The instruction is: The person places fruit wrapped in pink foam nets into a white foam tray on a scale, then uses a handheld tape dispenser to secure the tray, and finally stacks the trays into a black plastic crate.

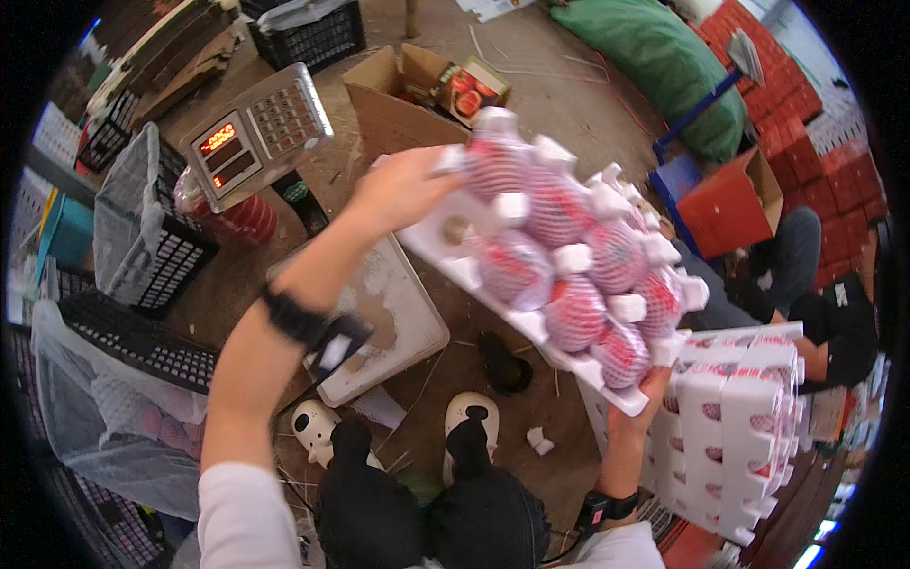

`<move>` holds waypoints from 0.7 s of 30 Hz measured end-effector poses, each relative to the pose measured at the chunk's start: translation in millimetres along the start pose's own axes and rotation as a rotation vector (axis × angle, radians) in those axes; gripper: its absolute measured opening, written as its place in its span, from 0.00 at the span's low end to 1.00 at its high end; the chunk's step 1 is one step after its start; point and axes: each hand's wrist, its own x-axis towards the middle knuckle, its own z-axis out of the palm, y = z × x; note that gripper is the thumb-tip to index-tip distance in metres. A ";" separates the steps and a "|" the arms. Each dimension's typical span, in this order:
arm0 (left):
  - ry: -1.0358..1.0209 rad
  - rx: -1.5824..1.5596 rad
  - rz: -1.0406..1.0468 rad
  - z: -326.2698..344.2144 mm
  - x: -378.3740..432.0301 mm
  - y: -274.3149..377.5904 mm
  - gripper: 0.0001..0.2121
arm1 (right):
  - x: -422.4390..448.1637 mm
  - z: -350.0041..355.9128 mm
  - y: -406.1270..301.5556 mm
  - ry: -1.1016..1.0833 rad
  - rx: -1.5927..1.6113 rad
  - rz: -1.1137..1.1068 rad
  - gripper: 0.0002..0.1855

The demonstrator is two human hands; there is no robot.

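Observation:
A white foam tray [455, 267] filled with red fruits [576, 313] in foam net sleeves hangs tilted in front of me. At its upper left end my left hand [405, 181] grips the edge beside a white corner peg. My right hand [636, 405] holds the lower right corner from beneath. One round hollow near the left end of the tray shows no fruit. To the right, similar white foam trays [736, 427] of netted fruit stand stacked, close to my right hand. Left of the held tray is a weighing scale, its plate [412, 313] low and its display [227, 153] lit.
Black plastic crates with clear liners [160, 245] stand at the left. An open cardboard box [391, 107] lies ahead. At the right are a red box [732, 206] on a blue scale, a green sack [661, 71], red stacks [789, 142] and a seated person [839, 327].

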 end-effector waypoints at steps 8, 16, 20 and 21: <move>-0.209 -0.391 -0.024 54.4 56.6 -14.3 0.23 | 24.4 -25.3 60.6 0.356 -0.026 -0.081 0.25; -0.016 0.168 -0.178 -51.5 -326.0 -84.6 0.28 | -59.9 25.8 54.0 -0.255 -0.947 -0.631 0.24; 0.447 0.340 -0.784 -45.9 -558.6 -61.9 0.22 | -83.0 49.3 35.4 -0.596 -1.074 -0.967 0.23; 0.644 0.173 -0.902 -34.4 -608.0 -45.6 0.21 | -91.2 60.8 26.0 -0.651 -1.074 -1.042 0.23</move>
